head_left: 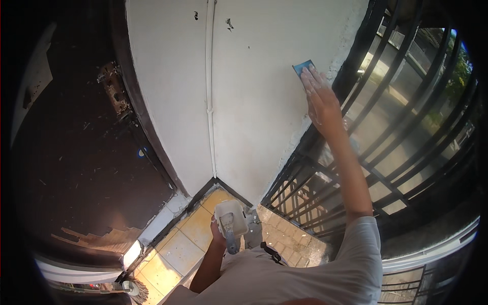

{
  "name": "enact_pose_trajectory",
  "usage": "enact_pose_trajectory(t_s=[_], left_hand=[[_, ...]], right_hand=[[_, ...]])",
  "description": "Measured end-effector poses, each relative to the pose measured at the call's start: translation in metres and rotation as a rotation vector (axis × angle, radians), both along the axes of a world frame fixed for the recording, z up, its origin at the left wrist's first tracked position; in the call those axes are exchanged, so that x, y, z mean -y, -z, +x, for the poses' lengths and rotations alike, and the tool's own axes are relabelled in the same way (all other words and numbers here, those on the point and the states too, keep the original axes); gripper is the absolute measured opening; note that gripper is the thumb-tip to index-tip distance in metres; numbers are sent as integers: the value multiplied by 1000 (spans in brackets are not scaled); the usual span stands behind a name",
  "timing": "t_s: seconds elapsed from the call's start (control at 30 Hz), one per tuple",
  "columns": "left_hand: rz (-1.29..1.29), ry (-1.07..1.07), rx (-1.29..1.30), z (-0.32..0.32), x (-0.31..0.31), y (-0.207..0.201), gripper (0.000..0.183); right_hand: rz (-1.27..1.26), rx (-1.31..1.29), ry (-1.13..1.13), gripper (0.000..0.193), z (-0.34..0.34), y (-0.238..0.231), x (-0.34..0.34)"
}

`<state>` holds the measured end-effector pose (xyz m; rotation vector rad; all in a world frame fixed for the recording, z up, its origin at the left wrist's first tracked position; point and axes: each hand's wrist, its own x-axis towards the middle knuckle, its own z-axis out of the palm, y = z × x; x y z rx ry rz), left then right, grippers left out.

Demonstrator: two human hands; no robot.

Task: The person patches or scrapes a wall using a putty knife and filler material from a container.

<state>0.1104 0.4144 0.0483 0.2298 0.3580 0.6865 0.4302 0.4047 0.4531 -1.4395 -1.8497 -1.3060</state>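
My right hand (320, 99), dusted white, is raised to the white wall (264, 101) near its right edge. Its fingers press a flat blue rectangular putty spreader (303, 67) against the surface. Down by my waist, my left hand (217, 233) grips a whitish plastic tub (239, 216) from its left side; most of those fingers are hidden. Across the tub lies a putty knife (232, 243), its blade smeared with pale paste and its handle toward me. How much paste the tub contains cannot be made out.
A white pipe (209, 96) runs down the wall. A dark, worn door (86, 152) stands at left, and a black barred gate (391, 117) at right. Yellow and white tiles (178, 246) cover the floor below, with a brush-like bundle (137, 291) at lower left.
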Motion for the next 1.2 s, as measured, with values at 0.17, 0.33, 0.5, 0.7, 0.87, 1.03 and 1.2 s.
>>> enact_pose_trajectory(t_s=[0.17,0.33,0.5,0.7,0.87,1.03,1.2], left_hand=[[-38,36,41,10,-40,-9,53],[-39,142,64,27,-68,3,53],[-40,245,64,33,-75,-36,55],[-50,298,43,34,-84,-17,61],[-26,283,91,35,-80,-25,61],[-92,354,203,27,-83,-23,61],[-56,252,212,27,-79,-36,56]], right_hand=[[-61,332,388,47,19,-28,-43],[-170,475,488,46,17,-28,-46],[-74,482,479,42,19,-59,-40],[-300,542,410,36,16,-19,-47],[-119,475,462,43,19,-49,-43],[-243,513,383,36,17,-14,-41],[-129,470,421,36,6,-52,-49]])
